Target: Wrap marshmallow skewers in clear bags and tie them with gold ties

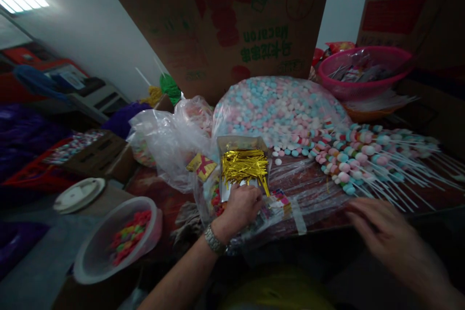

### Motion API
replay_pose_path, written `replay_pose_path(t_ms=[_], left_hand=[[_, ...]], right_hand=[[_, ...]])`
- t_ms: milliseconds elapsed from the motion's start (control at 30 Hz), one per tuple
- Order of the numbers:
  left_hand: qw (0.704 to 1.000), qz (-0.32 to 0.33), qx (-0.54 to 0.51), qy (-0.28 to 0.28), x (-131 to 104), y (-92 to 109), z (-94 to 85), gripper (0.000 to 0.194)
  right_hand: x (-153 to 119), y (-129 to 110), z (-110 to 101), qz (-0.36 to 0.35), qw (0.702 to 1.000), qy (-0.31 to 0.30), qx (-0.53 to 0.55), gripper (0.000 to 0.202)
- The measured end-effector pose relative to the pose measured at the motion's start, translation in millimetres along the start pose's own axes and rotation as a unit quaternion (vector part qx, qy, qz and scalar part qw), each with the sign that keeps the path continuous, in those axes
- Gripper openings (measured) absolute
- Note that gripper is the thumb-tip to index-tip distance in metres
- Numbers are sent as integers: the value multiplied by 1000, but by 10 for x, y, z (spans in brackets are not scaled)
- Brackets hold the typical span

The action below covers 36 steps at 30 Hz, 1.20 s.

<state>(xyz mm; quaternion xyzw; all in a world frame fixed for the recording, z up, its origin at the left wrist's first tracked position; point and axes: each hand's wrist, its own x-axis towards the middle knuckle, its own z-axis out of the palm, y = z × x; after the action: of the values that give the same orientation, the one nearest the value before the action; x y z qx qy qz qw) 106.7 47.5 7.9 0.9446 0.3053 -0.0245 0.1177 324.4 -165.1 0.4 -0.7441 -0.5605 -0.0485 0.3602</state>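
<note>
My left hand [242, 206], with a metal watch on the wrist, is closed at the front of a small box [241, 142] of gold twist ties [244, 165]. Its fingertips are hidden, so what it grips cannot be made out. Small clear printed packets [280, 200] lie just right of it. My right hand [381, 225] hovers at the table's front edge, slightly blurred, its fingers stretched to the left with nothing visible in them. Beyond it lies a heap of marshmallow skewers [366, 155] on white sticks, pink, blue and white.
Behind the twist ties slumps a big clear bag of marshmallows [279, 106], against a tall cardboard box [232, 24]. A pink basket [363, 88] stands back right. A translucent tub [90, 256] of red and yellow candy sits front left. Crumpled plastic bags [163, 140] lie left of the box.
</note>
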Motion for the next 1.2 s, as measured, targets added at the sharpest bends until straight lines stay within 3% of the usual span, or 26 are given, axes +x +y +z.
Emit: replay_pose_path(t_ms=[133, 200, 267, 367, 433, 600, 667, 800, 933, 1000, 1100, 1200], left_hand=[[1000, 10, -17, 15, 3, -75, -227, 14], [998, 9, -39, 41, -21, -82, -297, 10], [995, 5, -61, 83, -55, -66, -313, 12], [987, 23, -94, 126, -90, -10, -271, 7], [982, 49, -136, 123, -91, 38, -248, 14], [953, 100, -285, 25, -47, 152, -260, 13], [943, 96, -318, 24, -41, 199, -238, 11], [943, 85, -309, 88, -55, 264, -127, 14], [943, 121, -264, 163, -69, 211, -64, 23], [939, 141, -239, 200, -80, 147, -74, 22], [934, 170, -208, 234, -107, 58, -111, 17], [929, 190, -188, 255, -135, 2, -143, 18]], right_hand=[[673, -463, 880, -89, 981, -131, 109, 28], [870, -692, 1117, -103, 967, -171, 161, 12], [940, -823, 1183, -96, 965, -167, 175, 10], [882, -851, 1052, -76, 969, -154, 180, 9], [808, -818, 894, -73, 964, -160, 198, 5], [657, -728, 625, -86, 954, -168, 234, 11], [601, -702, 625, -58, 962, -147, 221, 12], [586, -591, 648, -46, 990, -119, 67, 32], [821, -219, 456, 26, 993, -68, -90, 36], [949, 36, 317, 104, 966, -51, -230, 27], [995, 361, 159, 149, 910, -122, -367, 23], [841, 535, 34, 74, 932, -139, -328, 24]])
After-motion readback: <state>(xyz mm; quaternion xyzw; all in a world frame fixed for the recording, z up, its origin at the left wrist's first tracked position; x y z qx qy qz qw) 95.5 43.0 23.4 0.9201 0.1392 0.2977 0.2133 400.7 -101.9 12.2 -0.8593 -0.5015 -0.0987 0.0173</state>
